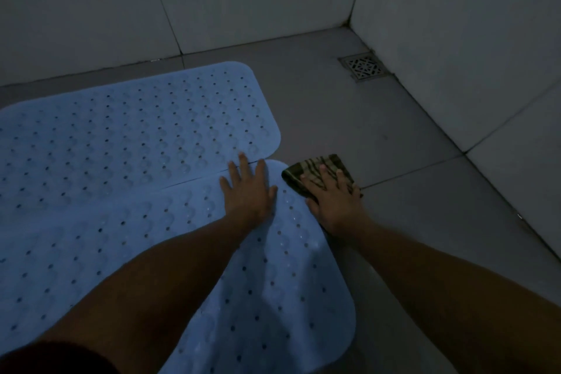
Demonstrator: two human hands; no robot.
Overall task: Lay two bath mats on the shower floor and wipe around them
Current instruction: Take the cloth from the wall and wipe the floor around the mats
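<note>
I see two pale blue bath mats lying flat on the grey tiled shower floor (394, 136), edge to edge: the far mat (136, 130) lies close to the back wall (212, 0), and the near mat (258, 282) lies just in front of it, with their long edges meeting in a thin seam. Both are dotted with small holes and a raised wavy pattern. My left hand (247, 188) lies flat on the near mat at its far right corner, fingers straight and spread, the fingertips reaching across the seam onto the far mat. Just beside that corner, on the bare tile, my right hand (332, 196) presses a folded cloth (315, 168) with a dark striped pattern against the floor, fingers straight and laid over it, not curled around it. The cloth touches or nearly touches the near mat's edge; I cannot tell which. Farther out, a square metal drain grate (365, 66) sits in the floor at the corner where the back wall meets the right wall (470, 39). The light is dim throughout.
</note>
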